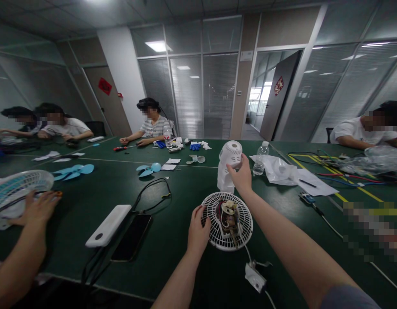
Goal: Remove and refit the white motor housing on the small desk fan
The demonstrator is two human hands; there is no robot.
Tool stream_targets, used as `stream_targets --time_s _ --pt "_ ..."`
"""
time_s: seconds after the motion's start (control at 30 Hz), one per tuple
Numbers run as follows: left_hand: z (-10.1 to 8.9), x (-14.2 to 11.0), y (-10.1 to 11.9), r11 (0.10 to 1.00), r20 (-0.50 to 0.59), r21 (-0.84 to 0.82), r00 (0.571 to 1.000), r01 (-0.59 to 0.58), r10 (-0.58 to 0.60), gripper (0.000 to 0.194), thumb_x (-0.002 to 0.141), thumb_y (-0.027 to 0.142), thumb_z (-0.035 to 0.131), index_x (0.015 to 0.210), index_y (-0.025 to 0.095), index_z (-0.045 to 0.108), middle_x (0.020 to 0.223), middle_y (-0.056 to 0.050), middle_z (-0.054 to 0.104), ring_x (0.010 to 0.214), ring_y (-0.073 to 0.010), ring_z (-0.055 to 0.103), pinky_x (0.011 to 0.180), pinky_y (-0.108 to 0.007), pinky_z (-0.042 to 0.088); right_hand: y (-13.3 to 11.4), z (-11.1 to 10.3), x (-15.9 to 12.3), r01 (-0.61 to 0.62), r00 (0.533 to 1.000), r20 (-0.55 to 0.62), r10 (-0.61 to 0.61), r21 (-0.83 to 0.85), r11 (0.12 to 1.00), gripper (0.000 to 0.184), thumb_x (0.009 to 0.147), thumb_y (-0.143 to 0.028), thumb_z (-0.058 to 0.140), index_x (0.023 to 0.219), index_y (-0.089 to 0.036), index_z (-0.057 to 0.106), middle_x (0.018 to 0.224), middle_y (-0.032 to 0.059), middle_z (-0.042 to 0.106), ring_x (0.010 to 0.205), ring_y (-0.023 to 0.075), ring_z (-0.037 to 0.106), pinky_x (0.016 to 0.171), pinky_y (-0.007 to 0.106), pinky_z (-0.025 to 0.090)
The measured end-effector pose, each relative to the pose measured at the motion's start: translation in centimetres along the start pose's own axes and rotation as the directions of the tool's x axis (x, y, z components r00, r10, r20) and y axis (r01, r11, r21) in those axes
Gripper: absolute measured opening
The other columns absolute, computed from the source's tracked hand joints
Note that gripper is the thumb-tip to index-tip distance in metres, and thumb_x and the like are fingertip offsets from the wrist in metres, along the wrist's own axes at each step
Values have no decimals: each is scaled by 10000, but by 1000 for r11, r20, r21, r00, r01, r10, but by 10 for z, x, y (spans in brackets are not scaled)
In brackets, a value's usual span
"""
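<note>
My right hand [242, 175] has its thumb and fingers around the white plastic fan housing [229, 163], which has vent slots near its top and stands upright on the table. My left hand [199, 229] grips the left rim of a round white fan grille [244, 240] lying nearer to me. On the grille sits the bare fan motor [229, 219] with its wires showing. A white cable runs from it to a small white switch box [255, 277] at the front.
A white power bank [109, 225] and black phone [132, 237] lie left. Blue fan blades [148, 169], a water bottle [261, 158], plastic bag [278, 169] and paper [317, 182] lie farther back. A co-worker's hand [40, 208] touches another grille [25, 182]. Other people sit around the table.
</note>
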State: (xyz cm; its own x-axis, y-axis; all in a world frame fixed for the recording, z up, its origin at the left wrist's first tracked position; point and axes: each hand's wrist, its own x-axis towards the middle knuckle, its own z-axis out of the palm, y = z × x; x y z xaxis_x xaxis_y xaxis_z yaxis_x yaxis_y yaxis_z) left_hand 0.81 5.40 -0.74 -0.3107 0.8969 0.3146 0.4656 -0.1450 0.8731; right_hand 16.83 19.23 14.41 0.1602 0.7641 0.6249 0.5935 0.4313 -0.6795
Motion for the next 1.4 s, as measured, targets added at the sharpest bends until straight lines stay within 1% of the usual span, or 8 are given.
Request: stream_targets --time_s 0.23,0.37,0.47,0.6,0.8,1.1,1.27,1.4 --pt "1 1 -5 999 -2 6 999 -36 36 420 826 208 518 1243 225 561 1336 -74 492 1252 -217 479 1112 -398 342 -15 -66 -94 -46 998 60 37 167 985 674 811 -471 609 1374 -201 355 1222 128 588 992 233 631 852 378 512" --pt "0 0 -4 999 -4 1 999 -39 39 416 830 210 523 1244 233 558 1336 -71 496 1250 -219 481 1111 -405 345 -22 -94 -152 -110 966 224 127 -84 990 825 810 -510 598 1470 -224 193 1213 128 602 1023 284 626 875 449 490" --pt "-1 -3 -1 999 -12 5 999 -45 45 407 834 207 516 1238 232 560 1326 -71 505 1249 -216 483 1113 -405 342 -25 -100 -176 -48 926 348 145 -273 961 821 846 -530 537 1498 -234 134 1197 118 618 1049 303 619 888 462 473" --pt "-3 -6 3 998 -10 7 998 -65 65 397 841 202 503 1233 229 562 1313 -74 513 1236 -210 494 1106 -398 352 -27 -100 -184 113 901 426 78 -405 908 760 882 -497 486 1510 -274 119 1237 105 595 1099 297 589 913 462 452" --pt "-5 -10 6 998 -14 0 998 -58 58 387 844 214 503 1225 228 570 1303 -75 520 1226 -210 503 1095 -391 365 -28 -94 -188 189 914 406 24 -476 859 737 867 -506 501 1499 -323 169 1512 90 316 1359 311 348 998 473 401" --pt "-9 -14 10 998 -10 -29 998 -54 54 383 835 222 519 1211 225 591 1300 -71 526 1217 -209 512 1094 -392 359 10 -118 -218 -44 906 401 132 -221 974 682 909 -480 429 1498 -230 194 1482 103 393 1350 255 392 1080 464 353" --pt "-11 -16 14 998 -26 -46 999 -33 32 361 820 221 534 1172 220 616 1251 -73 545 1180 -206 533 1066 -371 385 40 -143 -223 -276 898 332 290 -90 957 606 900 -483 425 1430 -199 350 1302 121 577 1222 258 540 1022 474 420" --pt "-15 -18 14 1000 -61 -21 998 0 -1 332 827 244 509 1133 207 633 1104 -74 586 1054 -201 590 978 -358 448 43 -153 -229 -302 902 312 299 -40 953 582 878 -479 456 1394 -218 391 1284 112 588 1207 254 551 1005 470 431"
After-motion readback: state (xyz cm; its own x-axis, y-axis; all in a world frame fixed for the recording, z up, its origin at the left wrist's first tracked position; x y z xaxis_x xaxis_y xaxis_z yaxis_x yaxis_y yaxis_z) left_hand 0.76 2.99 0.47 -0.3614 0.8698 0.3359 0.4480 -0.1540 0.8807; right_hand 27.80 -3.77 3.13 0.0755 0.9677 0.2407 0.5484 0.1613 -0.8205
